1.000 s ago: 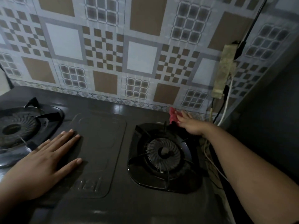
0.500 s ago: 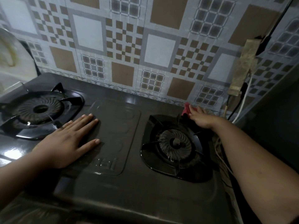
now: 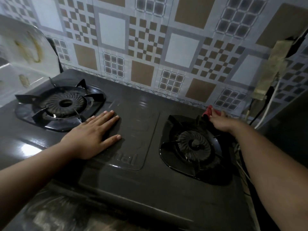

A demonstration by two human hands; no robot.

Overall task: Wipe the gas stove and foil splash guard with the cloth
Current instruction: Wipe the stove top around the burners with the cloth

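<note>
Stove: dark two-burner gas stove (image 3: 150, 189) with a glossy metal top, seen from the head view, filling the lower frame against the wall.
Left burner: round black burner with a pronged pan support (image 3: 63, 104), at far left of the stove top.
Right burner: matching round black burner in its dished tray (image 3: 194, 145), toward the right edge.
Centre panel: raised rectangular panel (image 3: 141, 135) between the burners, part of some embossed lettering showing at its near edge.
Left hand: left hand (image 3: 90, 136) laid flat, palm down, fingers straight and slightly spread, resting on the centre panel beside the left burner, holding nothing.
Cloth: small red cloth (image 3: 208, 111) at the stove's back right corner, just behind the right burner, at the foot of the wall.
Right hand: right hand (image 3: 220, 121) reached over to that corner, fingers on the cloth; only a scrap of red shows past them, so pressing or pinching cannot be told.
Splash guard: foil splash guard (image 3: 150, 47) printed with brown, white and grey squares, standing upright behind the stove.
Side guard: pale stained panel (image 3: 25, 52) standing left of the stove.
Cables: black and white cables (image 3: 266, 104) hanging at the right wall.
</note>
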